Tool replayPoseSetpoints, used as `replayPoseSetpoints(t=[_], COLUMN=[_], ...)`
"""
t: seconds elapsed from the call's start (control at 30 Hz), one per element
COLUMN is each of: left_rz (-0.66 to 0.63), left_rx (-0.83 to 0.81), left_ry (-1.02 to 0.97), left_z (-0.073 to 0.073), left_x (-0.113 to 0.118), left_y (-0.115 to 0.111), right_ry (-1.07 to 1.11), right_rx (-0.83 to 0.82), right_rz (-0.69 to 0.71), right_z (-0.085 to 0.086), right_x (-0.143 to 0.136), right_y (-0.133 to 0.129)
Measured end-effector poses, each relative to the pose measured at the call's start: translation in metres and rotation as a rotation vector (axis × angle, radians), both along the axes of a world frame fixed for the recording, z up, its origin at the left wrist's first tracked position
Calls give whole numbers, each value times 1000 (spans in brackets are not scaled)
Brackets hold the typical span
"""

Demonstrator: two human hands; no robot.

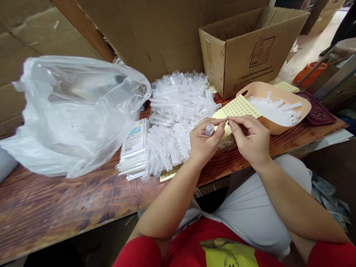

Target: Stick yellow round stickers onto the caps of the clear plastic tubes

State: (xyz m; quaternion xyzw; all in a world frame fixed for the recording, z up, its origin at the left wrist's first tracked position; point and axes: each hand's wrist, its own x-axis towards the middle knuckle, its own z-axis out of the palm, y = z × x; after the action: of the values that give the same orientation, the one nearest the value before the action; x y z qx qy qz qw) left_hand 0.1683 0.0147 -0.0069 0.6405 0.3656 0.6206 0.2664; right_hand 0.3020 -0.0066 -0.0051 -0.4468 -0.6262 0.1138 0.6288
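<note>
While my left hand pinches a small clear plastic tube upright between thumb and fingers, my right hand brings thumb and forefinger pressed together to the tube's top; whether a sticker sits between those fingertips I cannot tell. Tube is held above the edge of the worn brown wooden table, just in front of the heap of clear plastic tubes. Yellow dotted sticker sheet lies behind my hands, leaning into the tan plastic basket of white strips. Big clear plastic bag far left, brown cardboard box behind. Risk, as I judge it: tube is slick and small, a loose pinch could drop it off the table edge into my lap.
</note>
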Motion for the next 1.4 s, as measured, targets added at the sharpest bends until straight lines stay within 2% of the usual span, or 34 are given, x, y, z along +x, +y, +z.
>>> replayPoseSetpoints(t=[0.17, 0.3, 0.83, 1.13, 1.27, 1.4], left_rz=[110, 147, 125, 61, 13, -60], left_rx=[132, 167, 127, 49, 2, 18], left_ry=[136, 176, 163, 98, 113, 215], left_z=[-2, -2, -2, 2, 3, 3], left_x=[-1, -1, -1, 1, -2, -6], left_y=[-1, -2, -4, -5, -5, -4], right_ry=[46, 68, 83, 325, 324, 55], right_rx=[-44, -53, -31, -216, -125, 127], right_rz=[5, 16, -14, 69, 52, 37], right_z=[0, 2, -1, -5, -3, 7], right_x=[-1, -2, -2, -3, 0, 2], right_y=[-1, -3, -1, 4, 1, -10])
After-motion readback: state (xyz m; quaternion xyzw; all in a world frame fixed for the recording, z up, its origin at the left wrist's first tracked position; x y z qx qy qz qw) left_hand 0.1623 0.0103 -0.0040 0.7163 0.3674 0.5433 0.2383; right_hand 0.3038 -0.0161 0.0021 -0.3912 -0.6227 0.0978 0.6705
